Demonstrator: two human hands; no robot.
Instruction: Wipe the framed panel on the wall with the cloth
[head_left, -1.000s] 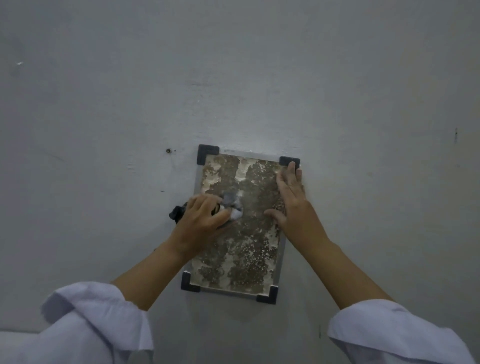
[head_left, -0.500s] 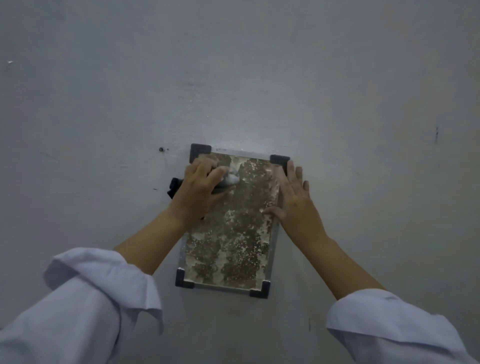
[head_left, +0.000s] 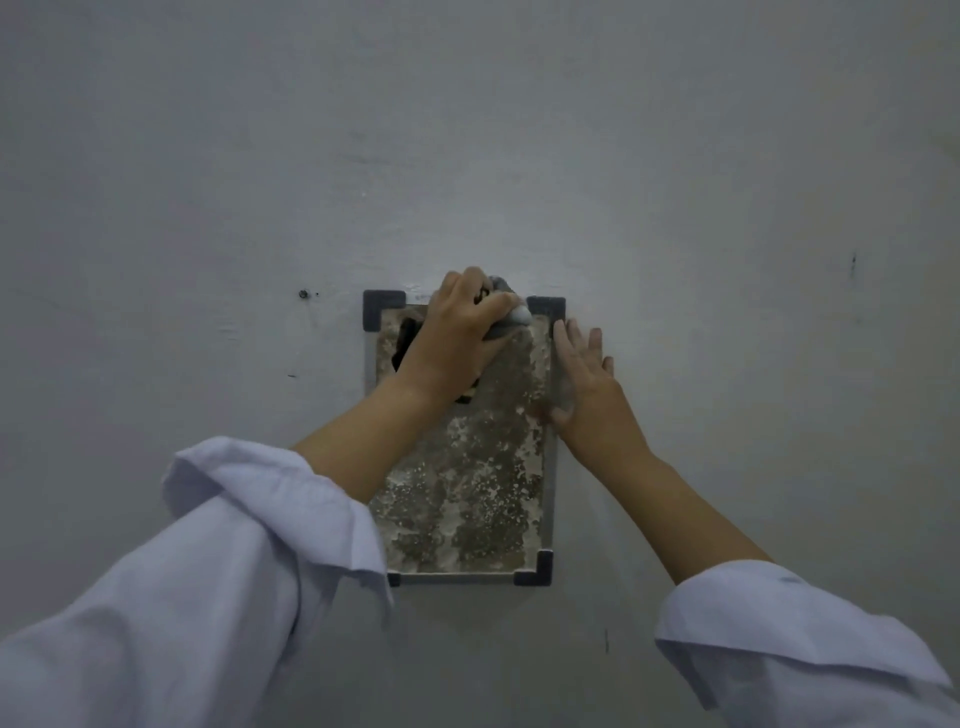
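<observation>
A framed panel (head_left: 467, 467), mottled brown and off-white and set upright in a thin grey frame with dark corner pieces, is seen fixed to a pale grey wall (head_left: 727, 156), slightly below the middle of the head view. A small grey and white cloth (head_left: 511, 317) is pressed against the panel's top edge, near the upper right corner piece (head_left: 548, 307), where it is bunched inside the closed fingers of the left hand (head_left: 457, 332); only a crumpled end of the cloth is shown past the fingertips, and part of it rises just above the frame's top rail. Something dark is glimpsed under that hand's palm and beside the wrist, but what it is cannot be told. The right hand (head_left: 587, 384) is laid flat and open along the frame's right edge, its fingers spread and pointed upward, the thumb resting on the panel face and nothing held in it. The upper left corner piece (head_left: 383, 309) and lower right corner piece (head_left: 535, 571) are left uncovered, while the lower left corner is largely hidden behind the left forearm. Both forearms are bare to the elbow, with white sleeves (head_left: 234, 545) pushed back. A small dark screw or nail (head_left: 303, 294) is seen in the wall to the left of the frame, well apart from it, and a few faint dark marks are scattered over the plaster.
</observation>
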